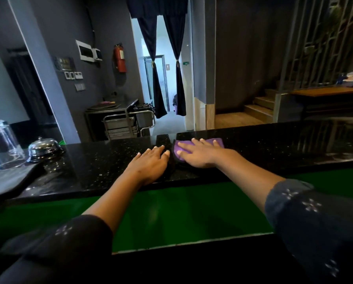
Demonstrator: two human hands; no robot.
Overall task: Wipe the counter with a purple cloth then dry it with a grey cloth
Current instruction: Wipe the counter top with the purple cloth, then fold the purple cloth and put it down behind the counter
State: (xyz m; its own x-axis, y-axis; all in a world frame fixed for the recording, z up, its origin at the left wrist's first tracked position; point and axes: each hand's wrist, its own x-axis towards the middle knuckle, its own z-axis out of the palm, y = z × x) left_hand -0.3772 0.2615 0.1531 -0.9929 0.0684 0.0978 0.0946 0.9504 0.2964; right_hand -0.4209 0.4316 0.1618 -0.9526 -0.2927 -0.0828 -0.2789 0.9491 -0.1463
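Note:
A purple cloth (pixel 217 142) lies flat near the far edge of the black speckled counter (pixel 274 146). My right hand (pixel 200 153) presses on it with straight, spread fingers and covers most of it. My left hand (pixel 151 161) lies flat just to the left, fingers straight, on a dark patch (pixel 170 160) that may be a dark grey cloth; I cannot tell for sure against the black stone.
A chrome service bell (pixel 44 148) and an upturned clear glass container (pixel 0 144) stand at the counter's left end, beside a grey mat (pixel 5 181). A green lower shelf (pixel 181 212) runs under the counter on my side. Beyond are a steel trolley (pixel 120 124) and stairs (pixel 259 107).

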